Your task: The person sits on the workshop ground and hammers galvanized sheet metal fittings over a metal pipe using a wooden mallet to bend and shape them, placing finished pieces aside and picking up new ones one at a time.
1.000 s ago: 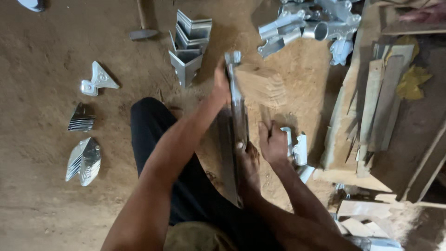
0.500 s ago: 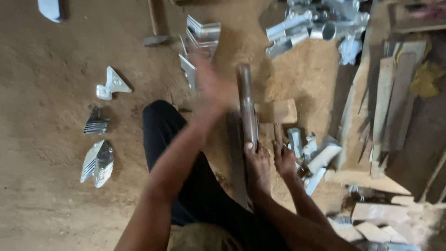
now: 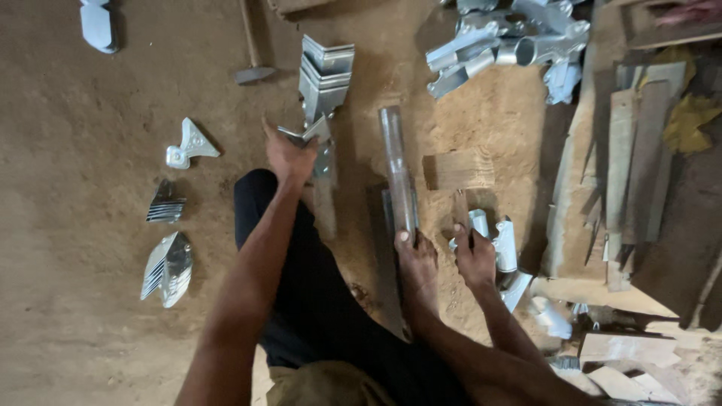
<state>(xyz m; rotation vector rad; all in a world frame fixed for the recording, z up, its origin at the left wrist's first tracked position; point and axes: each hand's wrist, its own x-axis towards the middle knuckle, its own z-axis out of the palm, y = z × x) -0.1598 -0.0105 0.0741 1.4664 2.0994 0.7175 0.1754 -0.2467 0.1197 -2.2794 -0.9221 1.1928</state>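
Silvery folded sheet-metal bracket (image 3: 312,139) is being gripped by the left hand (image 3: 289,158), closed around it just near the stack of V-shaped metal brackets (image 3: 325,75). Right hand (image 3: 475,259) is closing on a small silvery fitting (image 3: 479,223), right of the upright metal channel (image 3: 396,177).

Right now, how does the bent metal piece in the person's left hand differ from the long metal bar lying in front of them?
The bent metal piece is short and folded at an angle; the long metal bar is straight and narrow. The left hand grips the piece, while the bar lies on the dirt floor with a foot at its near end. Both are shiny grey metal.
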